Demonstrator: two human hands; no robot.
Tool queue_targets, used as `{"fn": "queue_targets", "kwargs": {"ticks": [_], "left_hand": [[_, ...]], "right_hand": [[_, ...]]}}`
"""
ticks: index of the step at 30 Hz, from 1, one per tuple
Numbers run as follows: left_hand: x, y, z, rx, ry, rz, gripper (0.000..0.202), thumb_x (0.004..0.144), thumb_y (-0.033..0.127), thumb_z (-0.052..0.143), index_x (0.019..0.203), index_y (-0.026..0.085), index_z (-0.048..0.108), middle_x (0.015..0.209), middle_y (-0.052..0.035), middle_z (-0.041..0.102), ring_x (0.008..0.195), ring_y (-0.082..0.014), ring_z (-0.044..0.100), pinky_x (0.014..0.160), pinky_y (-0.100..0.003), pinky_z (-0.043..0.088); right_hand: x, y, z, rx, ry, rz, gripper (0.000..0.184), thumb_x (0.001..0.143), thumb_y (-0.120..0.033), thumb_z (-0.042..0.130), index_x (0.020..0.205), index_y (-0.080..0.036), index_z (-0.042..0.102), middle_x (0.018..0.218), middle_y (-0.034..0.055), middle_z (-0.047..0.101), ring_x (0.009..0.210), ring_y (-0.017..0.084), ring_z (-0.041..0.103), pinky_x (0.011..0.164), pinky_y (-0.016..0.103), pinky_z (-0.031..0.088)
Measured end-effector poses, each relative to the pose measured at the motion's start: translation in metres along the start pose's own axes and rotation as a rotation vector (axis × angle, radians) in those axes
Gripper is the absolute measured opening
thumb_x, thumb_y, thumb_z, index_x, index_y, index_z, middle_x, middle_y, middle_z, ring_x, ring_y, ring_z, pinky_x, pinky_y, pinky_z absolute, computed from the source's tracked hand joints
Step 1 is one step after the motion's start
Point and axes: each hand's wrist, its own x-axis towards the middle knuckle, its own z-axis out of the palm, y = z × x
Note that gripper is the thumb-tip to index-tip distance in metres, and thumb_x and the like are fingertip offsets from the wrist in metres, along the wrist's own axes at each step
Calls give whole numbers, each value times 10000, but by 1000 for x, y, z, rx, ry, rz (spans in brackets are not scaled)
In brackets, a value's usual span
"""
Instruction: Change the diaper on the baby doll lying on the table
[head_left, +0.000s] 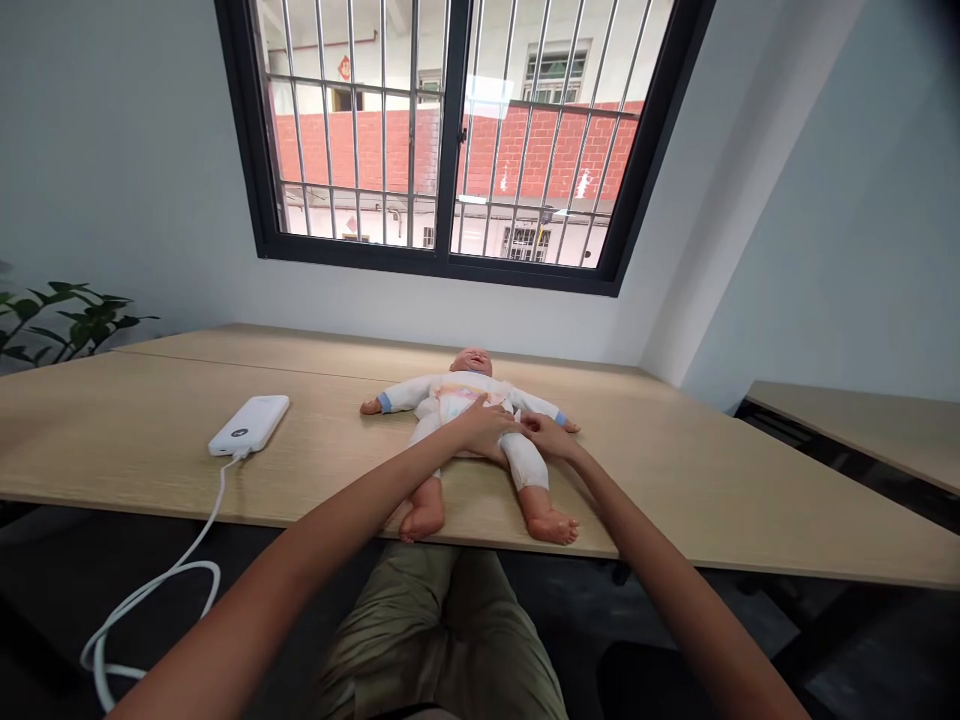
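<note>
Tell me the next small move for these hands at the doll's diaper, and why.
Probably smooth the diaper flat at the baby doll's hip with the right hand, since its fingers sit at that edge, while the left hand steadies the diaper's front. Any fastening there is hidden under the hands.

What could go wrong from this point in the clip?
The baby doll's feet lie close to the table's front edge, so it might slide off under the left hand and right hand. The white cable hanging from the power bank could snag the left forearm.
</note>
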Motion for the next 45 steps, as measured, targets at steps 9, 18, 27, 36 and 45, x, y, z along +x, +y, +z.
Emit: {"fn": "queue_targets", "kwargs": {"ticks": [9, 18, 27, 36, 45], "left_hand": [[5, -5, 7, -17, 15, -17, 621, 495, 545, 867, 1027, 258, 724, 1008, -104, 731, 1154, -395, 563, 1109, -523, 251], [8, -3, 7, 306, -99, 57, 566, 667, 502, 779, 1137, 211, 657, 1183, -138, 666, 1142, -333, 545, 1026, -494, 367], [6, 6, 3, 546, -41, 88, 668, 735, 551, 685, 1239, 140, 533, 1343, -203, 493, 1187, -342, 470, 917, -445, 447], [-22, 5, -26, 253, 228, -101, 923, 633, 691, 726, 1325, 153, 437, 1359, -189, 479, 1311, -348, 403, 1100, -474, 324], [-10, 1, -17, 236, -57, -292, 812, 809, 756, 435, 1367, 166, 430, 1437, -155, 487, 1343, -323, 407, 1139, -576, 202]], "right_hand": [[-23, 13, -4, 72, -96, 47, 394, 543, -318, 741, 875, -177, 583, 815, 21, 622, 730, 168, 548, 675, 300, 435], [-18, -7, -30, 263, 81, -29, 460, 651, -408, 721, 1032, -181, 599, 717, -33, 580, 708, 143, 555, 679, 276, 426], [37, -39, -12, 377, 251, -87, 314, 594, -281, 574, 892, -195, 624, 583, -57, 517, 628, 140, 536, 662, 277, 447], [53, -36, 5, 353, 351, -112, 384, 606, -304, 515, 956, -180, 611, 645, -32, 549, 619, 143, 524, 623, 278, 434], [50, -36, 4, 322, 341, -208, 358, 651, -284, 503, 986, -196, 591, 599, -58, 496, 623, 149, 527, 668, 293, 441]]}}
